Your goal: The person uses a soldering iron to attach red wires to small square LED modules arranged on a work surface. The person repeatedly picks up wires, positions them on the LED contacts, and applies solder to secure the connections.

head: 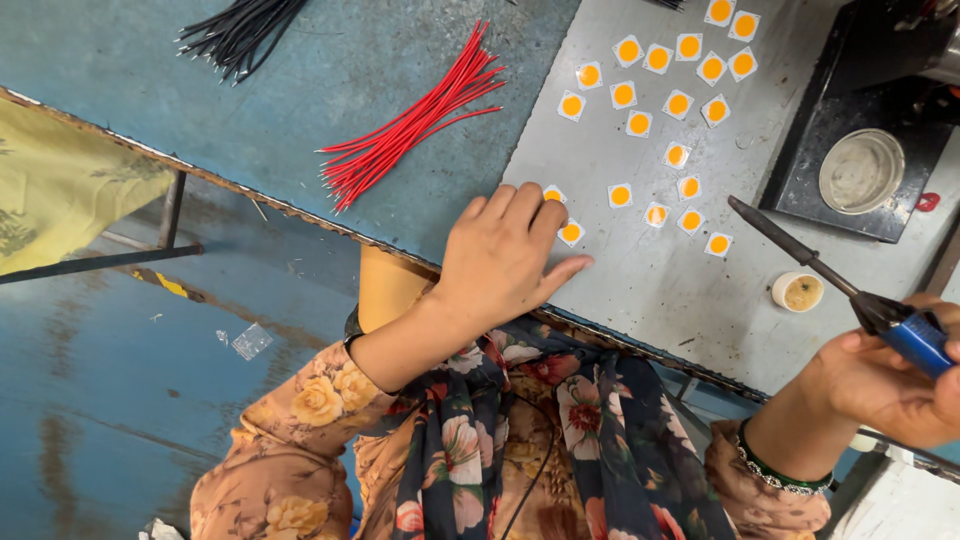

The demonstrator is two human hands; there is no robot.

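Observation:
My left hand lies flat on the grey metal sheet, fingers spread, its fingertips touching small white square chips with orange round centres. Several more of these chips are scattered over the sheet toward the far right. My right hand grips a soldering iron by its blue handle, the dark tip pointing up and left above the sheet near the chips. A small round pot of brownish paste sits just under the iron's shaft.
A bundle of red wires and a bundle of black wires lie on the blue tabletop. A black stand with a round metal dish stands at the far right. The table edge runs diagonally; blue floor lies below left.

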